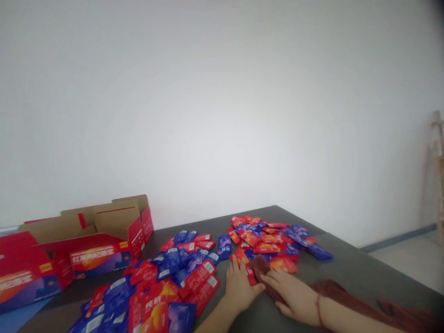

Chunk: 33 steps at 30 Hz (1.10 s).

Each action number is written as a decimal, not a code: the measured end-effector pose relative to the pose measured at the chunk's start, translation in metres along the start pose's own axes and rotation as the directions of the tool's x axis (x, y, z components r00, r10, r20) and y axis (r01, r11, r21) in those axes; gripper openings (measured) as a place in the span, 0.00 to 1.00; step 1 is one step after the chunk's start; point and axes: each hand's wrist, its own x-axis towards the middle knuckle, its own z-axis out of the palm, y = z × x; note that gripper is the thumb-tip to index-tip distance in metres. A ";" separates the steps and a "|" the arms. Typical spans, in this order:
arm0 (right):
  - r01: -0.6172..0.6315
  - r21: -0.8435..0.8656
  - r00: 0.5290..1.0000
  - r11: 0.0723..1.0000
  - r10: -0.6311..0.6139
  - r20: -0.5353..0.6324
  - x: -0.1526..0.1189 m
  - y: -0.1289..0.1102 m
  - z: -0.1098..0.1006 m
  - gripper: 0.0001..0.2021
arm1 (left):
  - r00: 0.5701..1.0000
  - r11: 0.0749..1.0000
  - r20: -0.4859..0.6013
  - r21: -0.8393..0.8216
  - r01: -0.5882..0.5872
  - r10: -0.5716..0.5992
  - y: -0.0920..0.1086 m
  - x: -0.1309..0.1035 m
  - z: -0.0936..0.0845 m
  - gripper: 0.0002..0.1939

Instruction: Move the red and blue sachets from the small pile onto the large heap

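Cloth (pixel 259 265), brown and bunched, lies in the head view at about 10 o'clock from the middle of the right hand (pixel 294 296), its visible fold running roughly from 11 to 5 o'clock. That hand is the nearer: it rests palm down over the fold, though whether its grip is closed on the fabric cannot be told. The left hand (pixel 240 286) is open, fingers spread and pointing to 12 o'clock, with the fold at about 2 o'clock from it and a red sachet (pixel 251 276) between the two. More brown fabric (pixel 347 296) spreads toward 4 o'clock beyond the right forearm; whether it joins the fold is hidden. A far pile of red and blue sachets (pixel 270 238) sits just past the fingers at 12 to 1 o'clock; a near pile of sachets (pixel 166 282) lies at 9 o'clock from the left hand. Open red boxes (pixel 100 261) stand at 10 o'clock from the near pile. The dark worktop (pixel 374 273) carries everything, with a pale wall (pixel 222 115) behind.
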 end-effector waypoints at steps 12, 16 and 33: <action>0.059 0.086 0.640 0.995 0.028 -0.768 0.083 0.017 -0.172 0.17 | 0.988 0.979 -0.066 -0.139 -0.147 0.139 -0.018 0.004 -0.007 0.39; -0.047 0.038 0.852 0.998 0.060 -0.520 0.063 0.003 -0.149 0.18 | 0.941 0.915 -0.008 -0.228 -0.332 0.340 -0.039 -0.007 -0.019 0.40; -0.123 -0.340 0.992 0.932 0.122 -0.024 -0.015 -0.018 -0.051 0.14 | 0.992 0.948 0.128 -0.315 0.043 -0.003 -0.048 0.003 -0.028 0.19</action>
